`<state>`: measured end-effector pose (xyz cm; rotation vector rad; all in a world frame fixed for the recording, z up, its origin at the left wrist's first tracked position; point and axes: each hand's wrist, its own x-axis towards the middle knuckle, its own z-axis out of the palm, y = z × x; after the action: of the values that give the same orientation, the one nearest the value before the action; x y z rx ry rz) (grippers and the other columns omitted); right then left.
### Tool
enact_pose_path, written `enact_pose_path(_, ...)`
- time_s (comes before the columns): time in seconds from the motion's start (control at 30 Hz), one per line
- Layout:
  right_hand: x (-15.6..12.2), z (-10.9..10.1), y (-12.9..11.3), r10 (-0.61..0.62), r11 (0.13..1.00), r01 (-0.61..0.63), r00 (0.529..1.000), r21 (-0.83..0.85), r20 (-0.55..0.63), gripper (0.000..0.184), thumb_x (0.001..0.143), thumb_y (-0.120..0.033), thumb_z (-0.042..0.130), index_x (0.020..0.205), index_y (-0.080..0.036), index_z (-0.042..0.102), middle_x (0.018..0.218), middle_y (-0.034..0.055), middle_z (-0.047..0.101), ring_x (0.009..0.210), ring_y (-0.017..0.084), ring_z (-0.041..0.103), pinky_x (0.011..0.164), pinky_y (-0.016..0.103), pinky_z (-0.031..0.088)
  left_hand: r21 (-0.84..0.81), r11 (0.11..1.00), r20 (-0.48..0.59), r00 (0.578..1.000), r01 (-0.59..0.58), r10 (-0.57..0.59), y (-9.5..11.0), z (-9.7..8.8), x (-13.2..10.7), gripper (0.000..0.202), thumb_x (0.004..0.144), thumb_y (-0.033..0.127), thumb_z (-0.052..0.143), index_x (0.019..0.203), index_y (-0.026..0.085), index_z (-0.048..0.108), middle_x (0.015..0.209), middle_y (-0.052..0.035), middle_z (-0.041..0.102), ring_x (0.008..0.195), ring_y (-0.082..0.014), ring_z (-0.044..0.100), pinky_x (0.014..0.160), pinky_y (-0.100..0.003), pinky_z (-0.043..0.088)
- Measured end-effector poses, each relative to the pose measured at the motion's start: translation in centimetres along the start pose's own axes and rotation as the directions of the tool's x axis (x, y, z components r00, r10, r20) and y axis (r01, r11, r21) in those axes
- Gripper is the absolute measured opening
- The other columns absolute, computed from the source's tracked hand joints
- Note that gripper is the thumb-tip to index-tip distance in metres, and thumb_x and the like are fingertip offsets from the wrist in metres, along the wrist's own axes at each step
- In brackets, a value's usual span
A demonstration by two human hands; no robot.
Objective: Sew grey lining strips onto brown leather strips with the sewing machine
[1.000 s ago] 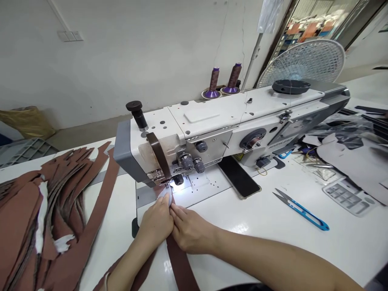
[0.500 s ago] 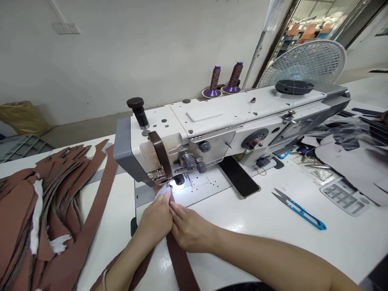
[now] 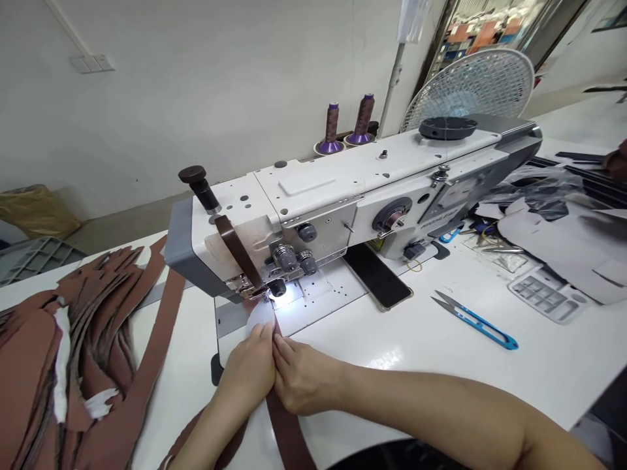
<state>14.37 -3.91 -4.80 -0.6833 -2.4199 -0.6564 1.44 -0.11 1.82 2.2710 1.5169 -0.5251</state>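
Just in front of the needle of a white sewing machine [image 3: 313, 215], both hands press close together on a brown strip [image 3: 289, 427]. A white piece with a rounded edge [image 3: 260, 318] lies over the strip under the lit presser foot. My left hand [image 3: 252, 358] is closed, its fingertips on the lower edge of the white piece. My right hand [image 3: 301, 375] pinches the edge of the brown strip beside it, fingers pressed together. Below the hands, the strip hangs toward the near table edge. Another brown band [image 3: 230, 447] passes beneath my left forearm.
A heap of brown cut pieces [image 3: 98, 339] covers the table's left side. A black phone [image 3: 377, 277] lies by the machine bed. Blue-handled thread snips [image 3: 475, 320] rest at right, near white sheets [image 3: 543, 241]. Behind stand two thread cones [image 3: 363, 121] and a fan [image 3: 475, 88].
The view has shifted, so the machine appears farther left. More of the white piece shows between my fingers and the presser foot. Both hands keep their grip.
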Motion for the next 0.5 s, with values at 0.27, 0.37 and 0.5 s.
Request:
enact_pose_path(0.27, 0.07, 0.45, 0.33, -0.018, 0.998, 0.017, 1.000, -0.063, -0.008, 0.023, 0.077, -0.008, 0.048, 0.082, 0.000, 0.069, 0.088, 0.0286, 0.070, 0.082, 0.038, 0.070, 0.077, 0.051, 0.053, 0.016, 1.000, 0.004, 1.000, 0.009, -0.009, 0.05, -0.62, 0.48, 0.055, 0.092, 0.009, 0.027, 0.146, 0.009, 0.033, 0.133, -0.0148, 0.054, 0.113, -0.0223, 0.060, 0.093, -0.030, 0.044)
enact_pose_path(0.37, 0.11, 0.54, 0.37, -0.018, 0.998, 0.018, 1.000, -0.066, -0.009, 0.024, 0.077, -0.008, 0.048, 0.082, 0.001, 0.070, 0.088, 0.0289, 0.070, 0.081, 0.037, 0.070, 0.078, 0.051, 0.052, 0.030, 0.999, 0.002, 1.000, 0.014, -0.015, 0.13, -0.72, 0.44, 0.053, 0.094, 0.011, 0.026, 0.146, 0.010, 0.034, 0.131, -0.0147, 0.055, 0.111, -0.0230, 0.061, 0.091, -0.031, 0.045)
enact_pose_path(0.5, 0.12, 0.60, 0.47, -0.015, 0.997, 0.013, 1.000, -0.077, -0.027, 0.026, 0.077, -0.008, 0.047, 0.084, 0.002, 0.070, 0.089, 0.0294, 0.070, 0.082, 0.037, 0.070, 0.078, 0.051, 0.052, 0.029, 0.999, -0.013, 1.000, 0.019, -0.019, 0.15, -0.64, 0.57, 0.051, 0.094, 0.013, 0.026, 0.145, 0.011, 0.036, 0.130, -0.0139, 0.056, 0.110, -0.0227, 0.061, 0.089, -0.032, 0.046)
